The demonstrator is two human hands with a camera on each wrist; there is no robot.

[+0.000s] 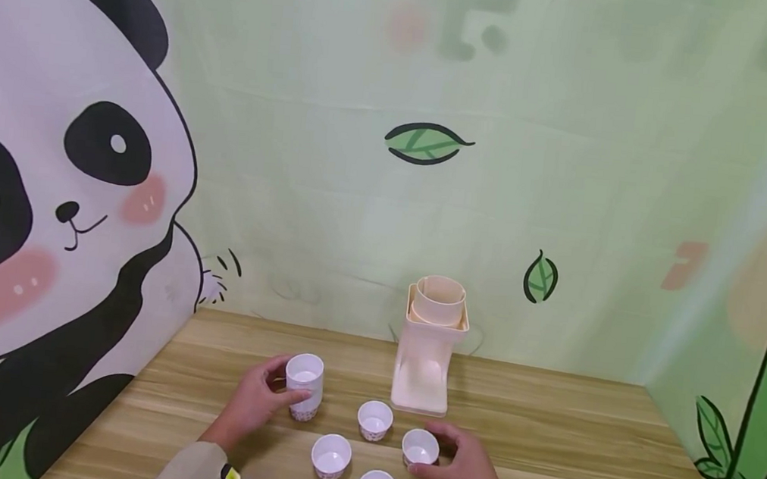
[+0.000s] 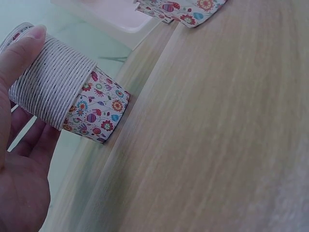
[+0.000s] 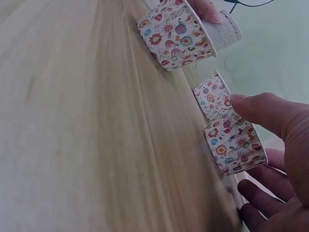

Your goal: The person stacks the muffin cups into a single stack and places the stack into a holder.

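Wood-grained tabletop (image 1: 579, 431). Toward near edge, itself out of view: two loose cups (image 1: 331, 457). Next: right cup (image 1: 420, 448), pinched across rim by right grip (image 1: 469, 468). Beyond: third loose cup (image 1: 375, 420); upright cup stack (image 1: 307, 370), clasped in left grip (image 1: 253, 403). Near far edge: pale-pink stand (image 1: 421, 372). Advised: press lightly, walls probably flexible; keep stack vertical.

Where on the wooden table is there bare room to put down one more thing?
The widest bare patch of the table lies right of the right hand and the pink holder, up to the backdrop. A smaller one lies between the left hand and the panda picture. It is crowded between the hands, where four cups stand close together.
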